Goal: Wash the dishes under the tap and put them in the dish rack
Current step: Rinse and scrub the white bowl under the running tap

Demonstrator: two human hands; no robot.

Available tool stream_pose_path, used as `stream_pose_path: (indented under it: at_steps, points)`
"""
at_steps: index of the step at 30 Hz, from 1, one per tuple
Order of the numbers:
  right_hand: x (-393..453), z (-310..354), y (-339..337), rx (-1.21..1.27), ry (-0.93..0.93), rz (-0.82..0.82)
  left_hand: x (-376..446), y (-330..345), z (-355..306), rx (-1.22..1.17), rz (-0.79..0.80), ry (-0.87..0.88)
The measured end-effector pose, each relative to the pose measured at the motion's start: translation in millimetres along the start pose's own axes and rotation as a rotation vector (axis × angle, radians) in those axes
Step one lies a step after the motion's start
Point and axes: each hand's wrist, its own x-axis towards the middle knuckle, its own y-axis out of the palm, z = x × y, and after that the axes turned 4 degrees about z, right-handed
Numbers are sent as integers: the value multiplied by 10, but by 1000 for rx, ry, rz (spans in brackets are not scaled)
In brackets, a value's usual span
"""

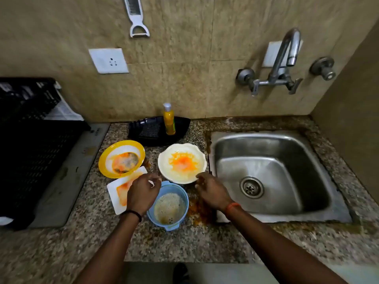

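A white scalloped bowl [181, 163] smeared with orange sauce stands on the granite counter [98, 234], just left of the sink [274, 175]. My right hand [212, 190] reaches its near right rim, fingertips touching the edge. My left hand [142, 191] hovers with loosely curled fingers near the bowl's near left side, above a stained white square plate [118, 193] and a blue bowl [169, 208] with foamy residue. It holds nothing. A dirty yellow-rimmed plate [121, 158] lies further left. The black dish rack [30, 144] stands at the far left. No water runs from the tap [287, 54].
A yellow soap bottle [169, 119] stands in a black tray [149, 131] against the wall behind the dishes. Orange spills stain the counter between the blue bowl and the sink. A white peeler [136, 19] and a socket [108, 60] are on the wall.
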Motion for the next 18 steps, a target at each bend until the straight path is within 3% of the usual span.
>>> stream_pose_path:
  at_steps: [3, 6, 9, 13, 18]
  points:
    - [98, 18, 75, 124, 140, -139, 223, -45, 6, -99, -54, -37]
    - [254, 0, 94, 266, 256, -199, 447, -16, -40, -130, 10, -127]
    - [405, -11, 84, 366, 364, -173, 614, 81, 15, -120, 78, -160]
    - [535, 6, 60, 674, 533, -55, 761, 215, 94, -177, 78, -248]
    - [686, -13, -21, 771, 570, 15, 914, 313, 184, -287, 160, -381]
